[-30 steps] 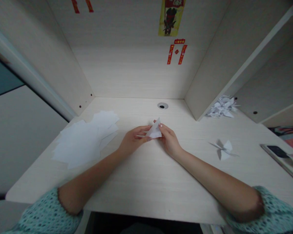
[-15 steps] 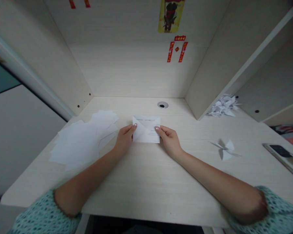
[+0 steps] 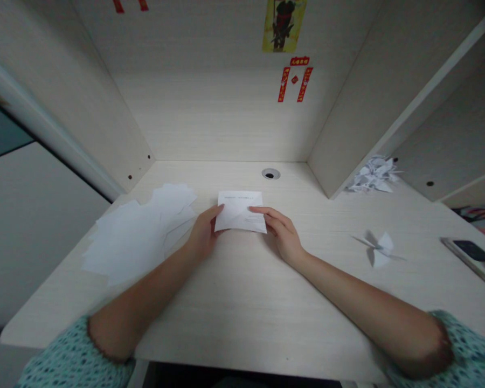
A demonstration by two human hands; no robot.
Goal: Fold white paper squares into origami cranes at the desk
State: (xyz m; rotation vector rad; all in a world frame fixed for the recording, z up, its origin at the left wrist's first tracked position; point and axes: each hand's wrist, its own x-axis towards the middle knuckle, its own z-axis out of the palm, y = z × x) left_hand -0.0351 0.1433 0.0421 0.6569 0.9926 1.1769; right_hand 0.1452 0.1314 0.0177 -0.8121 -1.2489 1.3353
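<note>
A small square of white paper [image 3: 239, 211] with printed lines and diagonal creases is held in front of me, just over the desk. My left hand [image 3: 205, 229] grips its left edge, thumb on top and fingers underneath. At the right edge, my right hand [image 3: 282, 230] has a finger laid flat across the face of the sheet, while the other fingers curl by the edge, partly hidden. The paper bows slightly along its lower side. Left of my hands lies a spread pile of white paper sheets [image 3: 133, 237].
A folded paper pinwheel shape [image 3: 380, 249] lies to the right on the desk [image 3: 242, 312]. Behind it, a heap of folded paper pieces [image 3: 374, 175] sits by the upright panel [image 3: 364, 108]. A dark phone-like object [image 3: 472, 250] is at the right edge. A cable hole [image 3: 271, 173] is at the back.
The paper has tilted and curved a little. My right hand has shifted its hold, a finger now reaching further over the sheet. The view has turned slightly left.
</note>
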